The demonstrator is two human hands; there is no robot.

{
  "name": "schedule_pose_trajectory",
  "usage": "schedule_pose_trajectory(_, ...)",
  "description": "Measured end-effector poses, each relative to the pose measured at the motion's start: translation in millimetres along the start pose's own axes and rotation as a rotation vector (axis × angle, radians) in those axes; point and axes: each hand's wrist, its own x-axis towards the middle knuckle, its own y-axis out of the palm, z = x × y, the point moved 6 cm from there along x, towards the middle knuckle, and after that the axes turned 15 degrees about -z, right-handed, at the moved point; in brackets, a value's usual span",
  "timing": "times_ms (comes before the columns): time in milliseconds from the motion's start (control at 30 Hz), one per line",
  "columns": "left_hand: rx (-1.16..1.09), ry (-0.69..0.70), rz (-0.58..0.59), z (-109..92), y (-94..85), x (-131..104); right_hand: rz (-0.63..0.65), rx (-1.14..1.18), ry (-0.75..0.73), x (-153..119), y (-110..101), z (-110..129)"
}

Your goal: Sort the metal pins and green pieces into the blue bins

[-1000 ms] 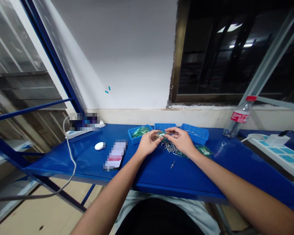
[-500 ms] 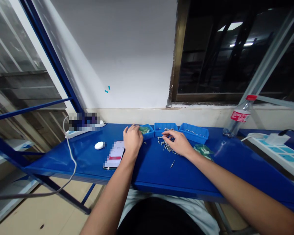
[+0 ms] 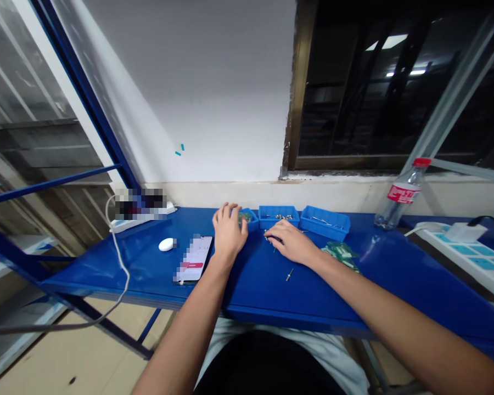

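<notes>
My left hand [image 3: 229,230] is open with its fingers spread, beside the left blue bin [image 3: 253,224], which contains green bits. My right hand [image 3: 294,241] is curled palm down over loose pop rivets [image 3: 274,250] on the table. It covers most of them, and a few pins poke out by the fingertips. Nearer the front, a single rivet [image 3: 289,275] lies on its own. Behind my right hand stands the middle blue bin [image 3: 278,210] with rivets in it. The right blue bin [image 3: 326,222] contains thin metal pieces.
Green-and-white packets [image 3: 341,252] lie right of my right hand. A phone [image 3: 194,260] and a white oval object [image 3: 167,244] are at left. A bottle [image 3: 401,195] and a power strip [image 3: 465,247] stand right on the blue table [image 3: 255,296].
My left hand has shifted slightly right and raised its fingers, uncovering more of the phone. My right hand has lowered onto the rivet pile, now mostly hidden beneath it.
</notes>
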Motion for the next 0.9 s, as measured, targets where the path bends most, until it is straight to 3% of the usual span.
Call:
schedule_pose_trajectory(167, -0.313, 0.077, 0.153, -25.3, 9.7, -5.8, 0.066, -0.070, -0.048, 2.8, 13.1, 0.8)
schedule_pose_trajectory(267, -0.382, 0.091, 0.237, -34.0, 17.4, -12.2, 0.083, -0.093, -0.030, 2.9, 16.6, -4.2)
schedule_pose_trajectory(567, -0.395, 0.049, 0.278, -31.3, 25.0, -15.2, 0.077, -0.049, -0.019, 2.0, 16.1, -2.2)
schedule_pose_trajectory(800, -0.417, -0.019, 0.280, -27.2, 27.4, -15.3, -0.143, 0.045, 0.083, 7.4, -5.3, 2.3)
schedule_pose_trajectory(900, -0.434, -0.015, 0.332, -30.5, 29.2, -17.6, -0.212, 0.086, 0.166, 8.2, -13.0, 0.1)
